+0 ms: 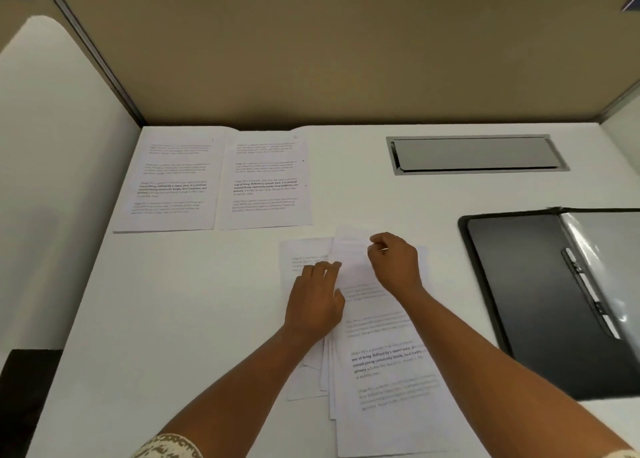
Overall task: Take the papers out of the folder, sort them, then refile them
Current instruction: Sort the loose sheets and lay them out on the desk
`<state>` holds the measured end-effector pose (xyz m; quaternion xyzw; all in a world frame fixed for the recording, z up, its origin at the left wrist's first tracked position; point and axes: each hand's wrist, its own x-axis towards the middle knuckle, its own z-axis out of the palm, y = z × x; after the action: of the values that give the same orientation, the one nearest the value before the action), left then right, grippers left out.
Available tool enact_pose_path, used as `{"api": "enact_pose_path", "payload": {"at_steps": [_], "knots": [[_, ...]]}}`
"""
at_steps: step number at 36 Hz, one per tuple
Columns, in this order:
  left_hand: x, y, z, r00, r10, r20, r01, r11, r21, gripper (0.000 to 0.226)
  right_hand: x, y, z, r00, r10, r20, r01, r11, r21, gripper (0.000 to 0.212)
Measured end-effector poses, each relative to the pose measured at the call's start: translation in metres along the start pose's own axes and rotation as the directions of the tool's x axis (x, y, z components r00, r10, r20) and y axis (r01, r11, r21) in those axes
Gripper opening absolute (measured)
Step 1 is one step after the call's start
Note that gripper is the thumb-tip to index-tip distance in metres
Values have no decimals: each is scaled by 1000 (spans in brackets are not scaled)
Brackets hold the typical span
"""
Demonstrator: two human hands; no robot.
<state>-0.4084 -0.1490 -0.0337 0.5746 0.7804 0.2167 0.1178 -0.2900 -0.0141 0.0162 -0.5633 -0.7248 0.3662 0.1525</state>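
Your folder (530,295) lies emptied at three o'clock on the counter (173,319). Two sheets (214,180) are sorted at eleven. Your left hand (317,300) presses flat on the loose pile (381,353) while your right hand (394,263) pinches its top sheet; sorting and refiling remain.

Hands: two, left hand (317,298) and right hand (394,263), both over the loose pile.
Sheets laid out flat: two, left sheet (169,180) and right sheet (265,180), at 11 o'clock.
Loose pile (384,364): one, sheet count unclear.
Folder (533,295): one, open, at 3 o'clock.
Desk hatch (474,154): one, at 1 o'clock.
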Motion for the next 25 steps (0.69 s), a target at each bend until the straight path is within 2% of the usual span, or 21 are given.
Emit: {"api": "enact_pose_path", "payload": {"at_steps": [4,10,17,22,25], "knots": [[-8,10,7,999,-34,-8,34,999,13,48,-22,35,-22,997,64,-30,-64,998,-5,28],[-18,22,11,993,-115,4,115,993,-10,30,-45,85,-50,985,171,-33,-173,982,-74,32],[-36,29,18,978,-207,-2,207,978,-16,36,-65,121,-63,951,295,96,-265,934,-241,52],[-45,34,22,969,-246,10,247,969,-9,42,-70,118,-57,956,270,111,-247,950,-189,58],[-50,36,23,966,-258,22,258,966,-4,43,-74,114,-52,960,259,102,-247,962,-116,47]]}}
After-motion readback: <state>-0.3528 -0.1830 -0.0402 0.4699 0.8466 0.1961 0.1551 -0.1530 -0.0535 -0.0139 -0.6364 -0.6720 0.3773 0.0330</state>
